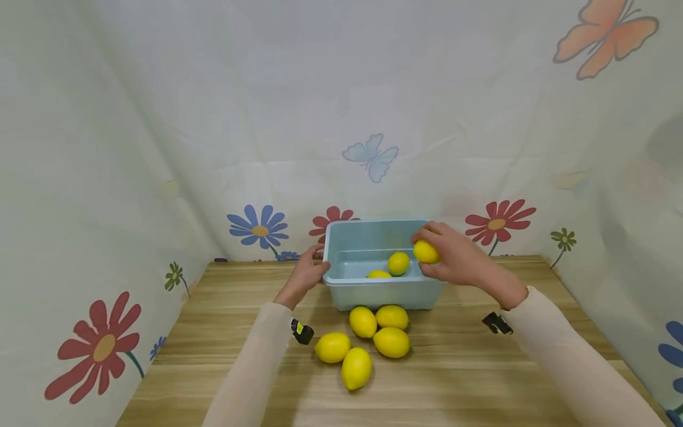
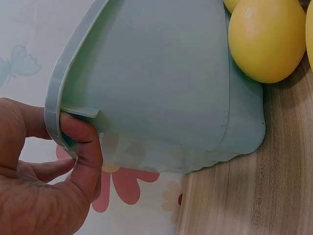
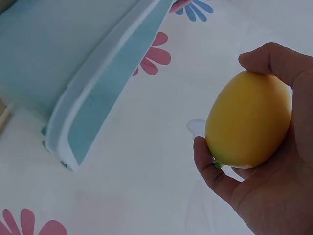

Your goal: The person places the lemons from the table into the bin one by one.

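A light blue plastic bin (image 1: pixel 384 292) stands toward the back of the table. My left hand (image 1: pixel 306 271) grips its left rim, the fingers curled around the edge in the left wrist view (image 2: pixel 54 166). Above the right side of the bin, my right hand (image 1: pixel 453 255) holds a lemon (image 1: pixel 426 252). The right wrist view shows that lemon (image 3: pixel 249 120) between thumb and fingers, its green tip downward. Inside the bin lie a lemon (image 1: pixel 398 263) and, partly hidden by the front wall, another lemon (image 1: pixel 379 274).
Several lemons lie on the wooden table (image 1: pixel 459 379) in front of the bin, among them a lemon (image 1: pixel 356 368) nearest me and a lemon (image 1: pixel 363 322) close to the bin's front wall. A white flowered curtain (image 1: pixel 256 148) hangs behind and at both sides.
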The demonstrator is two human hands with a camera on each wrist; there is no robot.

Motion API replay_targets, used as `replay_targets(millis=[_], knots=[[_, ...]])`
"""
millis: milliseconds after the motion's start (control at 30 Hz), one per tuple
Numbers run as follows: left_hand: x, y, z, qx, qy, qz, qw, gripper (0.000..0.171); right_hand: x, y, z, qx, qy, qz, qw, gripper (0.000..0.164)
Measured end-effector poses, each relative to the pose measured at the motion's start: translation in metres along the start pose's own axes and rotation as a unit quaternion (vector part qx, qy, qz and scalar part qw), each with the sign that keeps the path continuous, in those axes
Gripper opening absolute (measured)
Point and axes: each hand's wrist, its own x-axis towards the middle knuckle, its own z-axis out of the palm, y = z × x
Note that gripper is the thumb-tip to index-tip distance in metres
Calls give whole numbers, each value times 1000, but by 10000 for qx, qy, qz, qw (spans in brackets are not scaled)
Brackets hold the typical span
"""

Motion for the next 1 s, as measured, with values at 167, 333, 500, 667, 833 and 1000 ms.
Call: replay_targets(millis=[167,333,500,667,833,1000], knots=[[1,0,1,-40,-31,-18,10000,56,16,5,-5,30,-130,110,9998,39],[0,1,1,-65,-81,1,9999,56,31,11,-8,-17,-261,234,9994,40],[-1,2,0,-46,-92,12,9999,56,51,16,-11,-62,-571,506,9971,42],[-1,2,0,10,-97,-50,9999,55,70,21,-10,-88,-923,755,9928,42],[0,1,0,16,-52,-38,10000,56,86,24,-6,-130,-1216,931,9881,42],[1,0,-1,30,-55,-37,10000,56,99,29,-1,-99,-1571,1088,9815,45]])
